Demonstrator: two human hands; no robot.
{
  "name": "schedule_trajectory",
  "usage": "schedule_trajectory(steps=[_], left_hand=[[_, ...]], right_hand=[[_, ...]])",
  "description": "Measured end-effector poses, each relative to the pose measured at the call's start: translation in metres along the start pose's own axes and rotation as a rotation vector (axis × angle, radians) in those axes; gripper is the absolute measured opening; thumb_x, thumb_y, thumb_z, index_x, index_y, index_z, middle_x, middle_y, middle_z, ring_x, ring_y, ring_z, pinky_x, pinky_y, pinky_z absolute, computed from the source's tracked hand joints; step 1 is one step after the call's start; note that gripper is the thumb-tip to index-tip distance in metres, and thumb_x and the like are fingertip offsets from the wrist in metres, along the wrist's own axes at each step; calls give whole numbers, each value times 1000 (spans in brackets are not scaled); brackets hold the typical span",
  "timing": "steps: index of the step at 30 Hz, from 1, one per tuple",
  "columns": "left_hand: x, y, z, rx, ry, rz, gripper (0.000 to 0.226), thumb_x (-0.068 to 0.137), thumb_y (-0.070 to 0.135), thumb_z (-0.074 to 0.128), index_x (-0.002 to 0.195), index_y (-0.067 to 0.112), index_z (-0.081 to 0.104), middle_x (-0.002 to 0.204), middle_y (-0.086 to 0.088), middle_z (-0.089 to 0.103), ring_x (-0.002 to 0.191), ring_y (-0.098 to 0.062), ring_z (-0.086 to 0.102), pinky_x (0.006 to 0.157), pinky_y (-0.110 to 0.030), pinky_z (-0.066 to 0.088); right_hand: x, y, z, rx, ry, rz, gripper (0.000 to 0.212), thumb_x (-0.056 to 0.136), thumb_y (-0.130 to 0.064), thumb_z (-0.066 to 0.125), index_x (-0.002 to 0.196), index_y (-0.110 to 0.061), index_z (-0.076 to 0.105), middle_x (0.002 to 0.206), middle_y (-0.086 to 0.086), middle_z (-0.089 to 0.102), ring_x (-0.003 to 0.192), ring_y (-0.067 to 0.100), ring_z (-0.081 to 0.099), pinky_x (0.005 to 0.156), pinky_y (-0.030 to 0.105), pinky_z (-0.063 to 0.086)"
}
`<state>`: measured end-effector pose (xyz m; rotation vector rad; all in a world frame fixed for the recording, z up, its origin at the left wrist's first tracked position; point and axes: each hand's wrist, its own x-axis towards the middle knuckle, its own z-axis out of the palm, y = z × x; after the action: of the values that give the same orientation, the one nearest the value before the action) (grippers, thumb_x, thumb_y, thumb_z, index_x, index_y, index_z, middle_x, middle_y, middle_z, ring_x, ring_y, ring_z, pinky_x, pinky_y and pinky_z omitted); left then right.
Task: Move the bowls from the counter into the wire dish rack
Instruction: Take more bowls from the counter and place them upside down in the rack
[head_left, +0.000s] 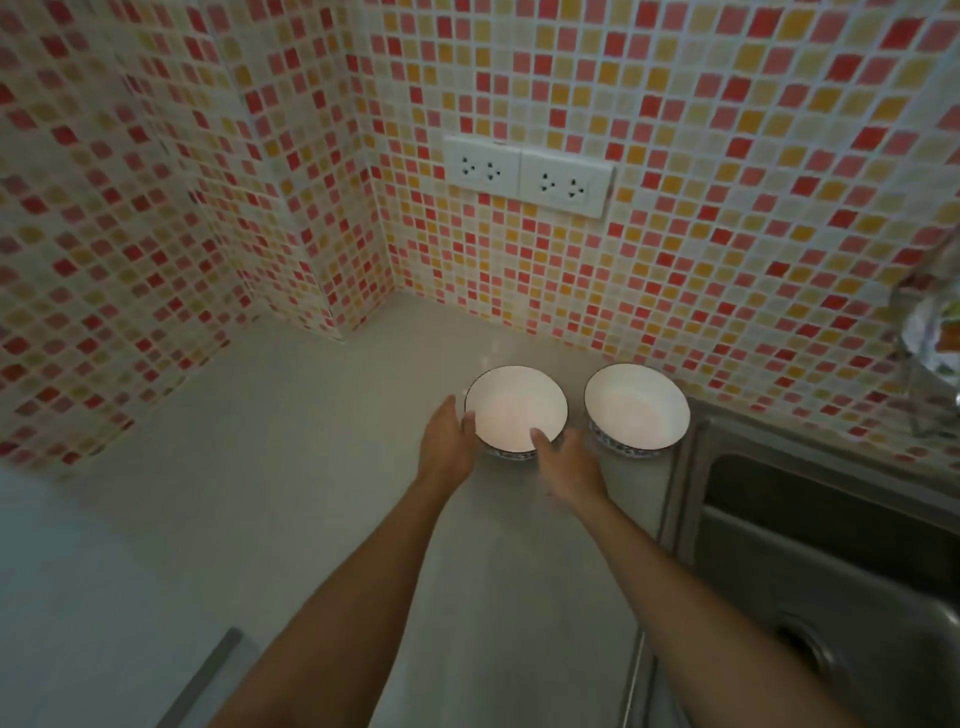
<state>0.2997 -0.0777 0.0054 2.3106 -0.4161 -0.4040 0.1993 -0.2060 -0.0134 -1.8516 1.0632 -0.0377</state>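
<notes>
Two white bowls with dark rims and blue-patterned sides stand side by side on the pale counter (291, 467) near the tiled back wall. My left hand (448, 441) holds the left bowl (515, 406) at its left rim, thumb over the edge. My right hand (569, 465) grips the same bowl at its near right rim, thumb inside. The right bowl (637, 405) stands untouched beside the sink. No wire dish rack shows clearly in this view.
A steel sink (831, 561) lies to the right of the bowls. Two double wall sockets (530, 175) sit on the mosaic tile wall above. A blurred wire and glass object (930, 332) hangs at the far right edge. A tiled wall corner juts out at back left.
</notes>
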Motion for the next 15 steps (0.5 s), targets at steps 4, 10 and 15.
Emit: schedule_trajectory(steps=[4,10,15], left_hand=[[19,-7,10,-49,-164,-4,50,100,32,40,140,3,36,138,-20,50,126,-37,47,101,-35,37],[22,-16,16,-123,-159,-115,44,101,30,36,134,2,41,132,-23,53,122,-38,50,98,-37,39],[-12,-17,20,-225,-186,-175,39,101,32,29,129,11,47,127,-20,55,115,-35,53,97,-47,47]], right_hand=[[25,-3,26,176,-21,194,41,89,-39,47,117,-10,40,100,21,69,72,33,69,55,39,58],[12,1,21,309,-75,244,19,94,-13,36,113,-9,34,76,23,67,51,28,63,44,29,52],[-30,27,0,293,-154,256,28,89,-12,36,117,-9,39,66,20,66,48,26,61,45,28,50]])
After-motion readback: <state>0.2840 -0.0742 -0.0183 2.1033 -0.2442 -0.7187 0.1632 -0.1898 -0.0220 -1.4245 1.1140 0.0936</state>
